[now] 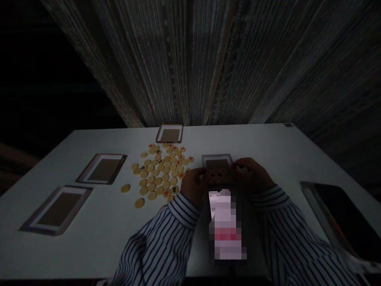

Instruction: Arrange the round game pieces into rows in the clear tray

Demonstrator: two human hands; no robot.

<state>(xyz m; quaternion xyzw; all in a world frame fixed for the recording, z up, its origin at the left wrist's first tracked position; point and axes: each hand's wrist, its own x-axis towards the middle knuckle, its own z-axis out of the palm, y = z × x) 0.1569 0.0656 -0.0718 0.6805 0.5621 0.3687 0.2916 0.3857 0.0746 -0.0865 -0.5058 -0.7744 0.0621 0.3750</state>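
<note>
A shallow clear-walled box [216, 157] with a brown bottom stands in front of me, and several round pieces [219, 172] lie in rows in its near part. My left hand [194, 184] is closed at the box's left edge, thumb and fingers curled together. At the right edge, my right hand [253, 174] has its fingers bent in over the side. Both hands seem to grip the box, though the dim light hides their fingertips. Left of it spread many loose wooden Chinese chess pieces [159, 168], some showing red or black characters, others blank side up.
A lit phone [226, 230] with a blurred screen lies below my hands. Similar shallow boxes stand at the back [169, 133], at the left [102, 169] and at the near left [58, 209]. A dark flat object [348, 218] lies right on the white table [98, 246]; a striped curtain [193, 59] hangs behind.
</note>
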